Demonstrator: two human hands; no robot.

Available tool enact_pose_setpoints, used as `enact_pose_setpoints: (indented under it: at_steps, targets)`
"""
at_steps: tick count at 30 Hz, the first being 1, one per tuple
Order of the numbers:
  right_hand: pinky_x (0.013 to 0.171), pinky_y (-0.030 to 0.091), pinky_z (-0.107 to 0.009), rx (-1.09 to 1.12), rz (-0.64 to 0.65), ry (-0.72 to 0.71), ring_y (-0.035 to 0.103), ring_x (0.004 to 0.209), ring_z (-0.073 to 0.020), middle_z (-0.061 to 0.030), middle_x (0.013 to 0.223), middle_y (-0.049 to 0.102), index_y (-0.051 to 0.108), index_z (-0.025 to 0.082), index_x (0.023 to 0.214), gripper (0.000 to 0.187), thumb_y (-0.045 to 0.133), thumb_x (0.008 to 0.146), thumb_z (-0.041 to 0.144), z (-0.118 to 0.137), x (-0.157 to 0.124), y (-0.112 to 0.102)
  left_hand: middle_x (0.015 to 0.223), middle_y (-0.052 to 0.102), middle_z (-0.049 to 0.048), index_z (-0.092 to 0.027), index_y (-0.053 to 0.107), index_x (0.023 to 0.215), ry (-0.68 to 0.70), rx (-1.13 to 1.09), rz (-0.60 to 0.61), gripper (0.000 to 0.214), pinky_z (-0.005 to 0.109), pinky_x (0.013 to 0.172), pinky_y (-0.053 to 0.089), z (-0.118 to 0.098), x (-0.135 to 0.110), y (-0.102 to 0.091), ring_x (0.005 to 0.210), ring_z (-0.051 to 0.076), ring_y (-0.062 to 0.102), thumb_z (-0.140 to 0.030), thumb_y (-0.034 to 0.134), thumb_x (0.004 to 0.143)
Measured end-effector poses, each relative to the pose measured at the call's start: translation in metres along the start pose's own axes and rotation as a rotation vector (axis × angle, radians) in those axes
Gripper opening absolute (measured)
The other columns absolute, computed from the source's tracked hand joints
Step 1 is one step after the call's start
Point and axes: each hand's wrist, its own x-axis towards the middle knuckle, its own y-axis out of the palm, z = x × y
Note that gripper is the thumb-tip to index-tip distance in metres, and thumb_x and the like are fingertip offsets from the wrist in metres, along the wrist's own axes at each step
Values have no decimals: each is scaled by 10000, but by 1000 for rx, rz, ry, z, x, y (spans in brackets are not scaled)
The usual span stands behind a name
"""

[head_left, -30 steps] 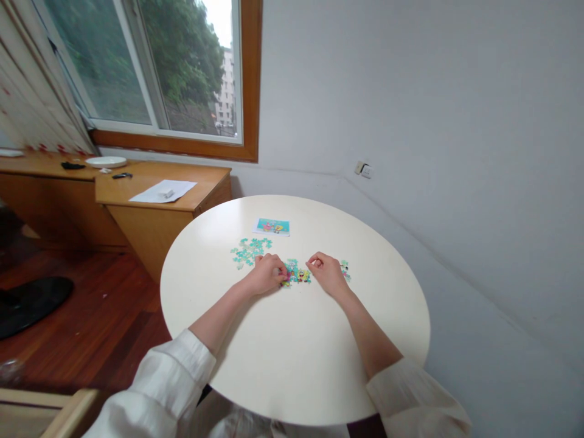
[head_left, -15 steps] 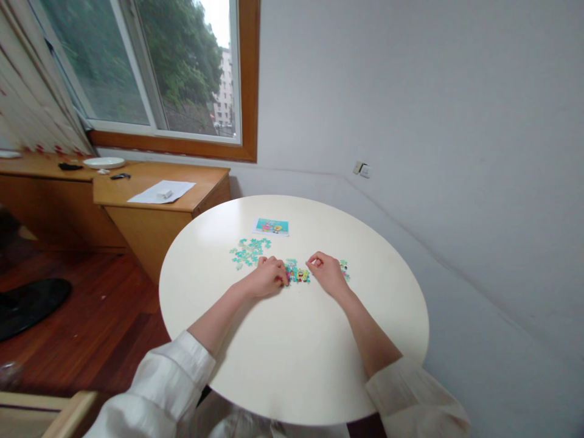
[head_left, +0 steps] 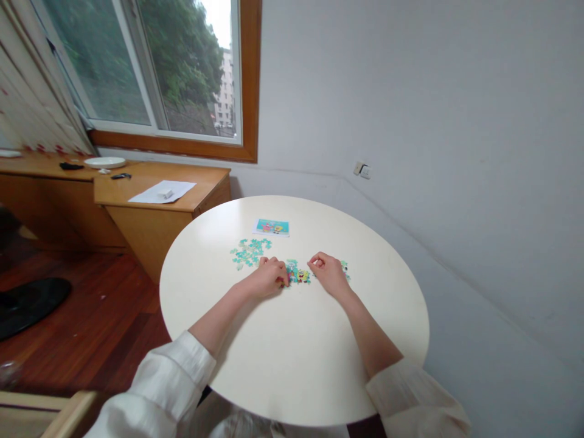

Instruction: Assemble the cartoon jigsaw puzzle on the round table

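Note:
A round cream table carries a small jigsaw. The joined part of the puzzle, teal and yellow, lies between my hands. My left hand is curled with its fingertips pressed on the puzzle's left edge. My right hand is curled beside the puzzle's right edge, thumb and forefinger pinched; what they hold is too small to make out. A heap of loose teal pieces lies just beyond my left hand. A few more pieces show behind my right hand. The reference picture card lies farther back.
A wooden desk with a sheet of paper stands left of the table under a window. A white plate and dark small items sit farther along it. The grey wall with a socket runs close on the right. Dark wooden floor is on the left.
Almost nothing differs; my left hand has shifted very slightly on the puzzle's left edge, and my right hand stays in its pinch.

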Motion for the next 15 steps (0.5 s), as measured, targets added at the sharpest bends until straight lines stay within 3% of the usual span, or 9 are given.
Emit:
enact_pose_setpoints:
  at_steps: [15]
  targets:
    - [505, 334, -229, 2, -25, 24, 457, 477, -113, 38, 489, 492, 580, 188, 650, 140, 550, 689, 319, -3, 3, -5, 871, 663, 40, -206, 707, 710, 5, 3, -2, 330, 349, 800, 265, 2, 0, 3, 916, 204, 504, 6, 457, 675]
